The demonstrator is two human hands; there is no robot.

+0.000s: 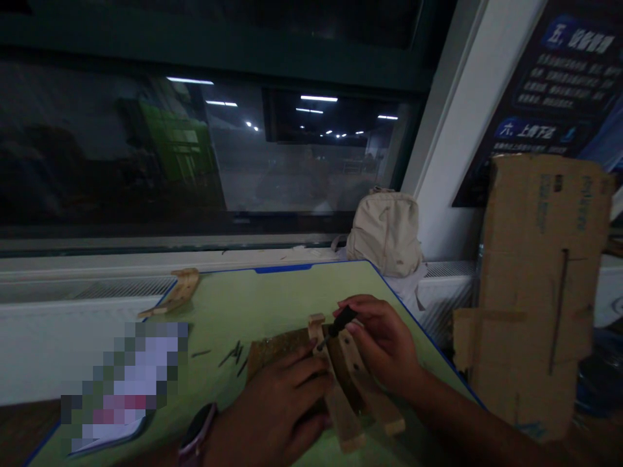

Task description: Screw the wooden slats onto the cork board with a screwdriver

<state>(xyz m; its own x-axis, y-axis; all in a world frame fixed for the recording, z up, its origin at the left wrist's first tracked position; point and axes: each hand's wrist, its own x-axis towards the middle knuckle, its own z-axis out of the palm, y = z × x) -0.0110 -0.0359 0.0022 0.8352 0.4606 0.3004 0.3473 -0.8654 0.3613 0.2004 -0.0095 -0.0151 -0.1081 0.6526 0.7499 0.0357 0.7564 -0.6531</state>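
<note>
My right hand (384,340) is closed around the black handle of a screwdriver (343,319). The screwdriver slants down to the left, its tip at the upper part of a wooden strip (344,418). Across that strip lies my left hand (277,402), its fingers bent over the wood and holding it down. Beside it, under my right hand, a second wooden strip (372,395) with dark holes runs nearly parallel. Beneath both is a brown flat piece (275,344), partly hidden by my left hand. Several dark screws (233,353) lie loose to the left.
A curved wooden piece (182,292) sits at the far left edge of the green-topped table (233,292). A phone-like object with a blurred-out surface (131,389) lies at the left. Behind the table stands a beige backpack (387,230); cardboard (535,292) leans at the right.
</note>
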